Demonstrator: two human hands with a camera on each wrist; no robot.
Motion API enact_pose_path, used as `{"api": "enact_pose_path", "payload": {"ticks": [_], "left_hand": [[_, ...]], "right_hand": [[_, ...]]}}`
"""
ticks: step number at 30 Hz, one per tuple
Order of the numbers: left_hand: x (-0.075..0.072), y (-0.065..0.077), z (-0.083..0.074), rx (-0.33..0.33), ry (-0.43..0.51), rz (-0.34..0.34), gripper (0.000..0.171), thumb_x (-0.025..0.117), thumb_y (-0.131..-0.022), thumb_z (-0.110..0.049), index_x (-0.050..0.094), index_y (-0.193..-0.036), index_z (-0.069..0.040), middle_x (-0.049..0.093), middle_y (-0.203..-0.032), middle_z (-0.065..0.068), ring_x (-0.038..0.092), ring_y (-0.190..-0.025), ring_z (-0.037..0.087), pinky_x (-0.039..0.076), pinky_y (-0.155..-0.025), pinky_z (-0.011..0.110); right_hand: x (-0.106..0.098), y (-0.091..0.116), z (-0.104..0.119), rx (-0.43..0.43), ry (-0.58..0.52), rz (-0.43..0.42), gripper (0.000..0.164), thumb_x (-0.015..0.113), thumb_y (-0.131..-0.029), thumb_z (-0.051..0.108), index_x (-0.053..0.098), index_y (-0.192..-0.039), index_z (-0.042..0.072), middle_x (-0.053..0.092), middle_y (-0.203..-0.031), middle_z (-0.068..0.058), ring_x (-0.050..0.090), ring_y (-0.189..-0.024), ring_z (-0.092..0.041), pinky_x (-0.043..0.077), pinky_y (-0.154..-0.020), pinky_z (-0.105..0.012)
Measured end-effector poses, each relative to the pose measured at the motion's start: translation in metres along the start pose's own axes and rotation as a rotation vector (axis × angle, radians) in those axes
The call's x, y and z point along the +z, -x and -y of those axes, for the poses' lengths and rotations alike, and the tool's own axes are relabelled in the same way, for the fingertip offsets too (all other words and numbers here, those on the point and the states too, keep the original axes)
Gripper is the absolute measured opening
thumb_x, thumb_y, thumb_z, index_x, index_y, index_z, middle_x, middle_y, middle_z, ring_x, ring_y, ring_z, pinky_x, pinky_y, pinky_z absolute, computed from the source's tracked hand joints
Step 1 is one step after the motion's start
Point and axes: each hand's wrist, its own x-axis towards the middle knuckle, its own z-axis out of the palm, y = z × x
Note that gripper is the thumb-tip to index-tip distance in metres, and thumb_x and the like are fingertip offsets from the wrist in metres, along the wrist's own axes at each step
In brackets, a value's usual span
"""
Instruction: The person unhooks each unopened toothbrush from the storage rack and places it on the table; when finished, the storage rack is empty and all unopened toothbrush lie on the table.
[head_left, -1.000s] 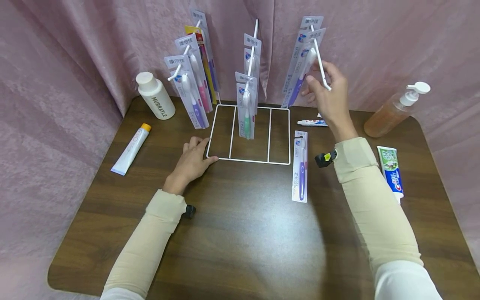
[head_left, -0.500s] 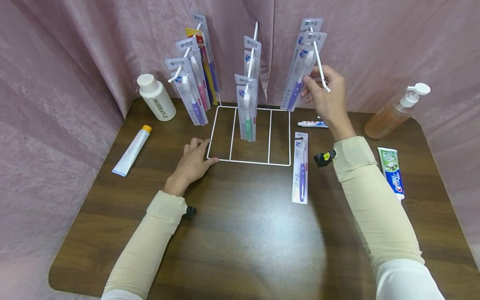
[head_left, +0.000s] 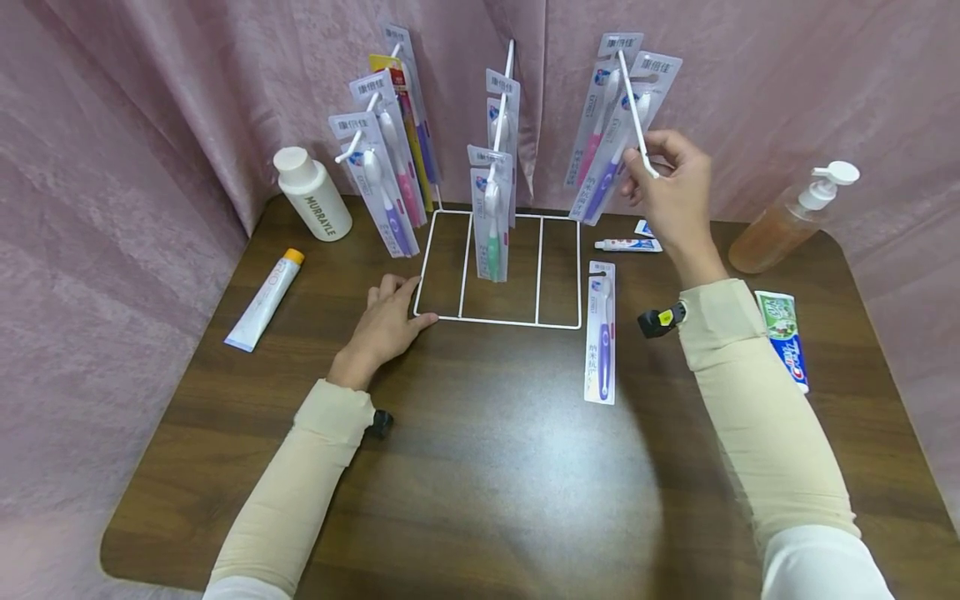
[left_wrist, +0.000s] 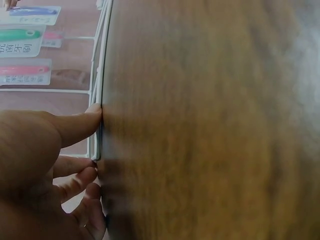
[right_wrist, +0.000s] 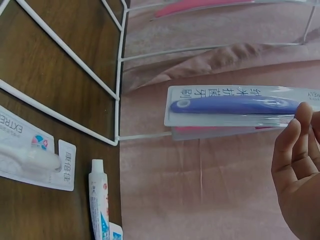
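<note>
At its front left corner, the white wire display rack (head_left: 498,321) is held by my left hand (head_left: 386,321), thumb on the front wire and fingers at the side. In the left wrist view the thumb (left_wrist: 82,125) lies against the wire. My right hand (head_left: 675,196) pinches the edge of a packaged purple toothbrush (head_left: 607,179) beside the right hook (head_left: 636,121). This pack tilts, its top to the right, and the hook crosses in front of it. Behind it hangs a packaged pink toothbrush (head_left: 588,150). The right wrist view shows fingertips at the purple toothbrush's pack (right_wrist: 225,105).
Packaged toothbrushes hang on the left (head_left: 390,167) and middle hooks (head_left: 506,75). Another purple toothbrush pack (head_left: 601,333) lies on the table. Around are a white bottle (head_left: 313,196), toothpaste tubes (head_left: 262,300), a small tube (head_left: 628,245) and a pump bottle (head_left: 783,225).
My right hand has moved right, bringing the purple toothbrush pack with it. The pack's top now leans right, exposing the pink one behind. My left hand stays on the rack corner.
</note>
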Motion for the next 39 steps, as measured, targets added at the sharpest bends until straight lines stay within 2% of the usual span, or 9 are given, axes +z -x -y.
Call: {"api": "enact_pose_path", "payload": {"ticks": [6,12,21,26,30,35,39], "left_hand": [[0.0,0.0,-0.001,0.006,-0.009,-0.003,0.08,0.069,-0.116,-0.035,0.033,-0.179,-0.003,0.036,-0.172,0.025,0.038,-0.148,0.048,0.045,-0.127,0.062],[0.001,0.0,-0.001,0.004,-0.012,0.001,0.08,0.069,-0.116,-0.036,0.032,-0.179,-0.003,0.035,-0.173,0.025,0.038,-0.147,0.047,0.045,-0.126,0.062],[0.001,0.0,-0.001,0.003,-0.001,-0.003,0.08,0.069,-0.116,-0.035,0.032,-0.179,-0.002,0.036,-0.172,0.027,0.037,-0.147,0.048,0.044,-0.126,0.062],[0.0,0.0,-0.001,0.001,0.005,-0.001,0.081,0.069,-0.116,-0.035,0.031,-0.179,-0.002,0.035,-0.173,0.026,0.036,-0.148,0.048,0.044,-0.127,0.062],[0.0,0.0,0.0,-0.001,0.004,0.001,0.081,0.069,-0.116,-0.035,0.031,-0.18,-0.002,0.034,-0.174,0.025,0.036,-0.149,0.048,0.043,-0.128,0.062],[0.001,0.0,0.001,0.0,0.001,0.004,0.081,0.069,-0.116,-0.035,0.031,-0.18,-0.002,0.034,-0.174,0.025,0.036,-0.148,0.048,0.043,-0.128,0.062],[0.001,0.0,0.001,0.001,0.007,0.001,0.081,0.069,-0.116,-0.036,0.031,-0.18,-0.003,0.034,-0.174,0.025,0.036,-0.148,0.048,0.044,-0.127,0.063]], "right_hand": [[-0.011,0.009,0.002,0.064,-0.032,-0.029,0.018,0.074,-0.106,-0.006,0.077,-0.099,0.011,0.077,-0.081,0.0,0.065,-0.056,-0.007,0.055,-0.056,-0.016],[-0.026,0.022,-0.002,0.07,0.011,-0.035,0.01,0.075,-0.105,-0.002,0.08,-0.101,0.006,0.077,-0.078,0.003,0.065,-0.057,-0.006,0.056,-0.057,-0.016],[-0.052,0.048,-0.014,0.157,0.098,-0.052,0.014,0.076,-0.105,0.003,0.08,-0.096,0.013,0.072,-0.069,0.007,0.064,-0.052,-0.004,0.053,-0.053,-0.016],[-0.065,0.068,-0.02,0.244,0.226,-0.054,0.013,0.077,-0.108,0.014,0.08,-0.097,0.02,0.069,-0.066,0.012,0.062,-0.053,-0.003,0.05,-0.052,-0.017],[-0.073,0.083,-0.028,0.347,0.343,-0.023,0.009,0.074,-0.111,0.022,0.079,-0.106,0.018,0.067,-0.066,0.016,0.06,-0.054,-0.004,0.047,-0.052,-0.018],[-0.081,0.101,-0.039,0.493,0.454,0.049,0.027,0.07,-0.114,0.029,0.077,-0.121,0.004,0.063,-0.065,0.018,0.059,-0.06,-0.004,0.049,-0.059,-0.022],[-0.084,0.112,-0.046,0.584,0.516,0.106,0.041,0.068,-0.115,0.034,0.076,-0.134,-0.001,0.065,-0.076,0.017,0.061,-0.068,-0.004,0.052,-0.067,-0.023]]}}
